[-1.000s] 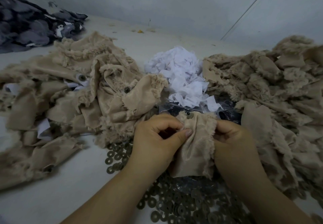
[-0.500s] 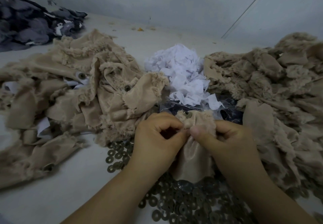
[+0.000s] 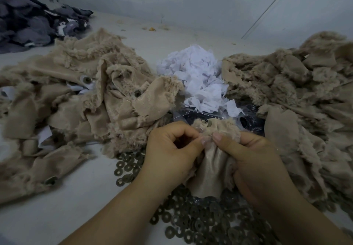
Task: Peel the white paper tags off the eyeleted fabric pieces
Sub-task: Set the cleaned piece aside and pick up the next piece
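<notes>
Head view: left hand [image 3: 170,149] and right hand [image 3: 248,155] both pinch one beige fabric piece [image 3: 208,168] above scattered metal washers [image 3: 200,223] on the counter [image 3: 57,212].

Loose metal washers [image 3: 198,223] strewn nearest, clear plastic bag [image 3: 248,119] beyond them, dark grey fabric heap [image 3: 32,23] far left of washers.

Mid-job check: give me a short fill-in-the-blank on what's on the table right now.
1. Both hands, left hand and right hand, grip one ____ fabric piece.
2. The heap of peeled paper tags beyond the hands is ____ in colour.
3. The loose metal rings lie ____ the hands, nearest the camera.

Missing words: beige; white; below
</notes>
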`<state>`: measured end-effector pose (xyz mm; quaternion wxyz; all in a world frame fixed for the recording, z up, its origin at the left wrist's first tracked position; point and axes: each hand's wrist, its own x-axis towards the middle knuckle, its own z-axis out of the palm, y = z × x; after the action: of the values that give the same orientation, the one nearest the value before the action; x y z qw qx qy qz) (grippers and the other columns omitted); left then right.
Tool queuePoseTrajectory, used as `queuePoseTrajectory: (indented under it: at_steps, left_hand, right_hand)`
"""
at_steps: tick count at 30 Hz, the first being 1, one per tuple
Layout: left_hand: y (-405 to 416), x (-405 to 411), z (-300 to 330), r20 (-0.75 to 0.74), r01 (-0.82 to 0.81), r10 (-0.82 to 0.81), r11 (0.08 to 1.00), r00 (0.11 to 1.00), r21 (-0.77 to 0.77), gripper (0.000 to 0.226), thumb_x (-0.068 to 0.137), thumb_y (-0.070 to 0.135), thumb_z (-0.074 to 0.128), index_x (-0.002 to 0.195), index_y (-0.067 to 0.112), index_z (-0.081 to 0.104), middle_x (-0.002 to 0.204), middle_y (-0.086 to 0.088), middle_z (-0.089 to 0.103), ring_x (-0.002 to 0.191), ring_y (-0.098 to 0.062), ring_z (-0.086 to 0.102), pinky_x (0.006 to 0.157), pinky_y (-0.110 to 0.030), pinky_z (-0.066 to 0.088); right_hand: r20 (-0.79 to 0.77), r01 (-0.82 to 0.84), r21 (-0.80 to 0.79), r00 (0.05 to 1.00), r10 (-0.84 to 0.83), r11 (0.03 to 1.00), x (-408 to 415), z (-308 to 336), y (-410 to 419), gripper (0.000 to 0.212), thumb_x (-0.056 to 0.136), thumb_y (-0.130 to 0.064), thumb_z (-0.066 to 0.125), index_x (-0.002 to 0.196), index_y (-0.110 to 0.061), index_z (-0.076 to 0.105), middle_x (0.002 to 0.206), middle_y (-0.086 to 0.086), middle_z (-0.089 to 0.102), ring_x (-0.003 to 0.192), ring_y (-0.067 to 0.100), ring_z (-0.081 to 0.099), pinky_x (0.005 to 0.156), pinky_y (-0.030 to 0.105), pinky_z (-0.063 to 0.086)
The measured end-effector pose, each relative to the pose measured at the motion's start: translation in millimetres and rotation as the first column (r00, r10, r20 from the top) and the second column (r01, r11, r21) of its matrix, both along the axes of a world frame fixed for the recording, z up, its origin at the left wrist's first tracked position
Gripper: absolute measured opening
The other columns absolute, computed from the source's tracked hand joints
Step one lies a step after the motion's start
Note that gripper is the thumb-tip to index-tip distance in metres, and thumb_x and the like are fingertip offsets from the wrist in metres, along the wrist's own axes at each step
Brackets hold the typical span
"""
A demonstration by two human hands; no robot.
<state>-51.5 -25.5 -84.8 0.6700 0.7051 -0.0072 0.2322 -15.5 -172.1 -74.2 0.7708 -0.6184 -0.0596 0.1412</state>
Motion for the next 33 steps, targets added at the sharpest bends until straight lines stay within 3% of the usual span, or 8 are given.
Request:
queuePoseTrajectory:
  at_steps: [10, 14, 18, 20, 23, 25, 31, 33]
  left_hand:
    - [-5.1, -2.4, -0.3, 0.024, -0.089, 0.088, 0.993, 0.996, 0.074, 0.027, 0.074, -0.003, 0.073, 0.058, 0.010, 0.055, 0.052, 0.003, 0.052, 0.047, -0.004, 0.046, 0.046, -0.018, 0.038]
    - [-3.5, -3.8, 2.7, 0.229, -0.261, 0.183, 0.887, 0.956, 0.380, 0.028, 0.069, -0.012, 0.073, 0.074, 0.011, 0.057, 0.077, 0.001, 0.053, 0.069, -0.009, 0.050, 0.063, -0.012, 0.041]
    - [-4.7, -3.9, -0.2, 0.277, -0.241, 0.126, 0.869, 0.952, 0.433, 0.023, 0.077, -0.009, 0.071, 0.091, 0.009, 0.076, 0.088, 0.002, 0.060, 0.083, -0.004, 0.058, 0.074, -0.010, 0.044]
    - [-5.3, -2.7, -1.6, 0.247, -0.246, 0.152, 0.877, 0.957, 0.413, 0.020, 0.078, -0.005, 0.071, 0.088, 0.011, 0.077, 0.085, 0.004, 0.064, 0.083, -0.003, 0.061, 0.074, -0.010, 0.046]
    - [-4.3, -1.0, -0.7, 0.209, -0.240, 0.173, 0.903, 0.963, 0.356, 0.018, 0.076, 0.005, 0.069, 0.084, 0.019, 0.077, 0.082, 0.008, 0.066, 0.080, -0.005, 0.063, 0.072, -0.010, 0.047]
    - [-0.5, -0.2, 0.9, 0.167, -0.212, 0.166, 0.925, 0.972, 0.315, 0.024, 0.075, 0.005, 0.071, 0.080, 0.028, 0.075, 0.081, 0.010, 0.066, 0.079, -0.005, 0.064, 0.072, -0.012, 0.048]
    - [24.3, -4.4, 11.6, -0.178, -0.179, 0.221, 0.958, 0.959, 0.224, 0.029, 0.079, -0.003, 0.073, 0.069, 0.024, 0.073, 0.061, 0.004, 0.069, 0.054, -0.013, 0.064, 0.052, -0.017, 0.051]
    - [34.6, -9.4, 19.2, -0.254, -0.044, 0.154, 0.920, 0.955, 0.390, 0.026, 0.078, -0.003, 0.073, 0.067, 0.021, 0.072, 0.053, 0.015, 0.064, 0.044, 0.002, 0.056, 0.044, -0.008, 0.041]
  right_hand:
    - [0.049, 0.056, -0.068, 0.997, -0.053, 0.996, 0.0, -5.9, 1.2, 0.010, 0.074, -0.005, 0.078, 0.082, -0.009, 0.080, 0.085, 0.019, 0.077, 0.083, 0.036, 0.076, 0.074, 0.048, 0.062]
    - [0.129, 0.148, -0.162, 0.983, -0.128, 0.976, 1.2, -2.6, 2.6, 0.025, 0.080, 0.009, 0.073, 0.094, -0.011, 0.073, 0.086, 0.010, 0.078, 0.085, 0.032, 0.076, 0.077, 0.047, 0.061]
    - [0.267, 0.187, -0.209, 0.955, -0.128, 0.960, 2.3, -0.5, -0.9, 0.081, 0.080, 0.005, 0.077, 0.139, -0.038, 0.044, 0.089, 0.023, 0.071, 0.081, 0.049, 0.068, 0.073, 0.064, 0.058]
    - [0.352, 0.140, -0.247, 0.935, -0.046, 0.959, 2.2, -0.6, -2.2, 0.086, 0.081, 0.007, 0.075, 0.141, -0.047, 0.045, 0.095, 0.011, 0.074, 0.072, 0.043, 0.066, 0.066, 0.052, 0.060]
    - [0.414, 0.119, -0.296, 0.910, 0.015, 0.948, 3.0, -3.0, -1.1, 0.052, 0.080, 0.012, 0.072, 0.101, -0.035, 0.076, 0.098, -0.015, 0.077, 0.087, 0.005, 0.072, 0.075, 0.018, 0.058]
    - [0.351, 0.076, -0.275, 0.936, 0.027, 0.958, 3.8, -5.2, -0.9, 0.043, 0.082, 0.008, 0.072, 0.084, -0.034, 0.081, 0.095, -0.014, 0.078, 0.095, 0.002, 0.072, 0.080, 0.014, 0.056]
    - [0.168, 0.093, -0.186, 0.984, -0.061, 0.978, 14.0, -14.4, -6.7, 0.031, 0.088, -0.006, 0.072, 0.096, -0.034, 0.081, 0.095, 0.006, 0.079, 0.106, 0.049, 0.064, 0.082, 0.066, 0.056]
    - [0.189, 0.138, -0.144, 0.976, -0.109, 0.980, 15.8, -12.6, -9.1, 0.027, 0.086, -0.012, 0.074, 0.097, -0.035, 0.080, 0.095, 0.005, 0.079, 0.106, 0.045, 0.067, 0.079, 0.060, 0.059]
